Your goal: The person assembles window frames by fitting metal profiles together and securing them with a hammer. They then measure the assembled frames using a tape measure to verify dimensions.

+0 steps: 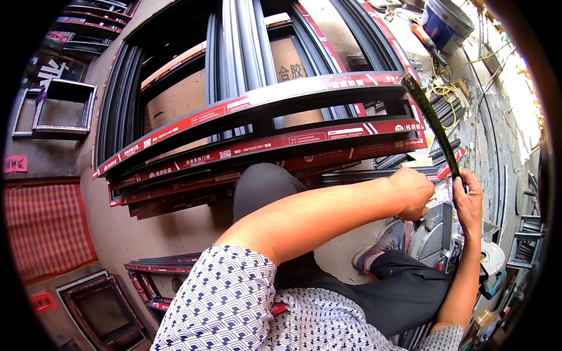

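My right hand (pixel 468 202) pinches the lower end of a long, narrow dark strip (pixel 432 117) between thumb and fingers. The strip rises from there, bending slightly left, and its upper end overlaps the corner of a stack of dark metal window frames (pixel 260 145) covered with red-and-white film. My left hand (pixel 413 194) is closed in a fist just left of the right one, below the strip. What it holds, if anything, is hidden by its own fingers. My left forearm crosses in front of the stack's near edge.
A grey-blue bucket (pixel 449 23) stands at the far right, near yellow cord (pixel 446 99) and an orange power tool (pixel 422 36). A disc-shaped machine part (pixel 430 234) lies beside my shoe. Smaller frames (pixel 63 108) and a checkered cloth (pixel 50 228) are at left.
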A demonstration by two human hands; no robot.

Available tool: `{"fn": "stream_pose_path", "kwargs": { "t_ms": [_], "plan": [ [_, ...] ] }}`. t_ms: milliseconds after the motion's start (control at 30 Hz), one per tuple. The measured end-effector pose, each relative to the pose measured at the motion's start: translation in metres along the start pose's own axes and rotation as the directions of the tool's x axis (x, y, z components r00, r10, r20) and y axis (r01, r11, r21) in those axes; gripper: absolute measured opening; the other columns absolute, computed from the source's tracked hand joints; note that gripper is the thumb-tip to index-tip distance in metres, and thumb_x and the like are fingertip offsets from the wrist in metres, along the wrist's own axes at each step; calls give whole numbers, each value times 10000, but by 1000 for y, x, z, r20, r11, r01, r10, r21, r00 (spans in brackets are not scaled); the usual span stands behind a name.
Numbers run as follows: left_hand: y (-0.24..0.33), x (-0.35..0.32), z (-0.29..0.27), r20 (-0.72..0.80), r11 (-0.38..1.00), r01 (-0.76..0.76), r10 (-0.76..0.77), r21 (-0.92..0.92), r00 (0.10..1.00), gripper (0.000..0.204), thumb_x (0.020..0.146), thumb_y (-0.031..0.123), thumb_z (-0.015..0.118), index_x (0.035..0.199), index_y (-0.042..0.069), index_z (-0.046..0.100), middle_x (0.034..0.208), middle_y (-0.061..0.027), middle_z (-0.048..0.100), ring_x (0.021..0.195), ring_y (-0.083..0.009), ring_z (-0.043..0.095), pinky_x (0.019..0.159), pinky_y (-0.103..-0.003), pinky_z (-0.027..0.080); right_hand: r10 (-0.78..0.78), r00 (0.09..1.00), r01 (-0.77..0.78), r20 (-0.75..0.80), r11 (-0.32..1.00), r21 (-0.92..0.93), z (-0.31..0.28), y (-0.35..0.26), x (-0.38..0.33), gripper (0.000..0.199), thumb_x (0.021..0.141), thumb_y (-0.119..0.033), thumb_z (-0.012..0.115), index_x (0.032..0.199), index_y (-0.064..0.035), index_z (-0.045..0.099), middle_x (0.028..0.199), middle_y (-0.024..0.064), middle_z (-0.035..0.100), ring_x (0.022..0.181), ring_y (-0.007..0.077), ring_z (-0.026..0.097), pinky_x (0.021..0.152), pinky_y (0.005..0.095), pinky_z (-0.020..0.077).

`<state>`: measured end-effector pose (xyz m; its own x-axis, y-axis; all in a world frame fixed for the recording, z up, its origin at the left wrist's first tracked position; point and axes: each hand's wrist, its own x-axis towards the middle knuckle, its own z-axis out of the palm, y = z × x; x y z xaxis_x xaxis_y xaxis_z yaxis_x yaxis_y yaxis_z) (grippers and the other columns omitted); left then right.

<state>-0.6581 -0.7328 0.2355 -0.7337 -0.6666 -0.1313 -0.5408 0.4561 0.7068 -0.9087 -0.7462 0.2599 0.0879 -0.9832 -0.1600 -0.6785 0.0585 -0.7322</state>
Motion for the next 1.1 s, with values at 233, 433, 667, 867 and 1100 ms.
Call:
{"fn": "stream_pose_path", "kwargs": {
  "t_ms": [233,433,667,867,1100],
  "plan": [
    [3,-48,-37,-239,958,106,-172,-265,956,443,920,400,711,1059,-19,739,963,-260,740,976,-433,724,866,-509,566,-247,965,237,-84,965,-113,8,-22,20,170,1021,-92,632,1143,-3,711,994,32,651,879,114,595,798,279,480],
    [-4,-48,-44,-459,934,29,-201,-355,866,367,911,332,729,1018,-19,729,932,-248,735,934,-444,718,838,-507,565,-440,898,414,-12,854,-314,17,-68,75,187,978,-82,655,1125,21,704,1003,128,681,913,223,661,843,346,510],
    [-8,-42,-70,-843,959,-216,265,182,468,170,860,171,708,838,46,595,866,-117,615,797,-324,646,711,-445,531,-573,805,584,151,724,-367,36,-130,122,193,974,-105,646,1129,3,682,1009,164,637,949,328,641,863,390,499],
    [-41,-51,-118,-896,937,111,276,331,347,141,816,130,679,888,20,627,922,-166,592,899,-334,587,825,-439,462,-641,715,691,278,587,-422,69,-181,140,283,927,-225,664,1143,-46,698,1015,157,621,1023,360,613,894,440,491],
    [-68,-71,-134,-895,894,368,73,255,441,246,895,213,727,980,-17,702,1026,-224,666,1036,-392,636,929,-481,488,-699,657,732,282,502,-460,89,-195,149,210,972,-177,649,1130,-54,711,986,144,625,1010,339,630,888,434,507]
  ]
}}
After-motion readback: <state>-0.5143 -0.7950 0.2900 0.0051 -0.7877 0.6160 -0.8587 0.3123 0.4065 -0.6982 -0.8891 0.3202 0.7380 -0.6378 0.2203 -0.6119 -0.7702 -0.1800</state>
